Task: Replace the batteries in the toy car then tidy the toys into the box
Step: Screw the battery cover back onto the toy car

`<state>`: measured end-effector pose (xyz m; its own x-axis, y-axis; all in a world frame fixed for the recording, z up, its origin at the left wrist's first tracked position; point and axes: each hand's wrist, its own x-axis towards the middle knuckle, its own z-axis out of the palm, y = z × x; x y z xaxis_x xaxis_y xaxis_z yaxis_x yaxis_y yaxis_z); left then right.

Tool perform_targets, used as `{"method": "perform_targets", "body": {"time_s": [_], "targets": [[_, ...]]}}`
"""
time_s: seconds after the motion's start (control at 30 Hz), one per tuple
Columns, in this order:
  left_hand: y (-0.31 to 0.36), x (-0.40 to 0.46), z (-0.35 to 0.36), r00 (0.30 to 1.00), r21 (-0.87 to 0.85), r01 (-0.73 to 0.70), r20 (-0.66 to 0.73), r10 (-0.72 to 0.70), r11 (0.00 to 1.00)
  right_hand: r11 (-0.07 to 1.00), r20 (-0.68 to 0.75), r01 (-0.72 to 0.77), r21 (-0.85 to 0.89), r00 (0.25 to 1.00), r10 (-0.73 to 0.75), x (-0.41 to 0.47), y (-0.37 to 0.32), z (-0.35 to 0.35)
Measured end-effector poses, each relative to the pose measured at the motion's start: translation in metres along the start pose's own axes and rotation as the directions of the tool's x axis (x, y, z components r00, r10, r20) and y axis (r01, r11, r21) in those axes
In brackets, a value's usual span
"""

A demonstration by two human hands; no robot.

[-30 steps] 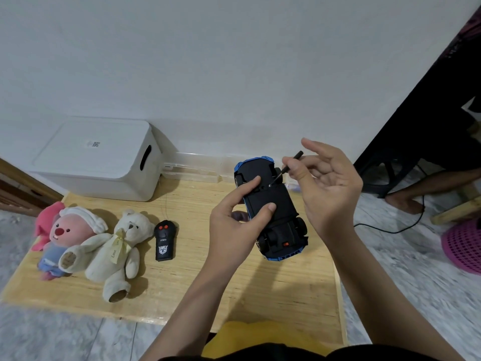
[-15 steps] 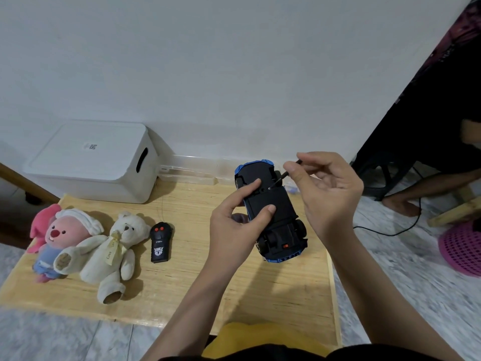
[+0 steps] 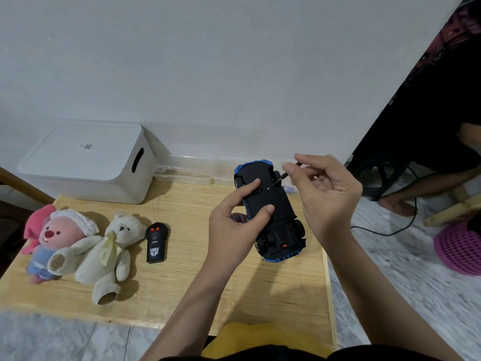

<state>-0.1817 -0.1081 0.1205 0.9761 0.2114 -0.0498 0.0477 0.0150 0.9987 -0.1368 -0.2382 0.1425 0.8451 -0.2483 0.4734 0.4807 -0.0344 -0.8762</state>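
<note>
Wooden table (image 3: 182, 295), upturned toy car (image 3: 270, 212) in left hand (image 3: 234, 230), screwdriver (image 3: 282, 177) pinched right

**Toy car upside down, toys on the table**

The blue toy car (image 3: 270, 212) is held belly-up, black underside showing, above the wooden table. The black remote (image 3: 156, 242), white teddy bear (image 3: 109, 252) and pink plush (image 3: 56, 237) lie side by side. The white box (image 3: 86, 161) stands closed behind them.
</note>
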Motion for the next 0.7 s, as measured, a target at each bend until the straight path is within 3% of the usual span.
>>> {"method": "perform_targets", "body": {"time_s": [0.13,0.3,0.53,0.7], "targets": [[0.0009,-0.0005,-0.0007,1.0,0.007,-0.007,-0.003,0.007,1.0,0.998,0.049,0.049,-0.039,0.998,-0.048,-0.0024,0.0003,-0.0022],[-0.001,-0.0011,-0.0023,1.0,0.019,0.009,-0.003,-0.009,1.0,0.997,0.066,-0.053,0.054,0.997,0.049,-0.0042,-0.003,0.0033],[-0.0034,-0.0045,-0.0042,1.0,0.029,0.023,-0.004,-0.023,0.999,1.0,0.139,0.011,-0.026,0.99,-0.007,-0.0036,-0.0009,0.006],[-0.0026,-0.0036,-0.0041,0.999,0.019,0.035,-0.015,-0.035,0.999,0.992,0.149,-0.117,0.051,0.983,0.108,-0.0046,-0.0032,0.0054]]}}
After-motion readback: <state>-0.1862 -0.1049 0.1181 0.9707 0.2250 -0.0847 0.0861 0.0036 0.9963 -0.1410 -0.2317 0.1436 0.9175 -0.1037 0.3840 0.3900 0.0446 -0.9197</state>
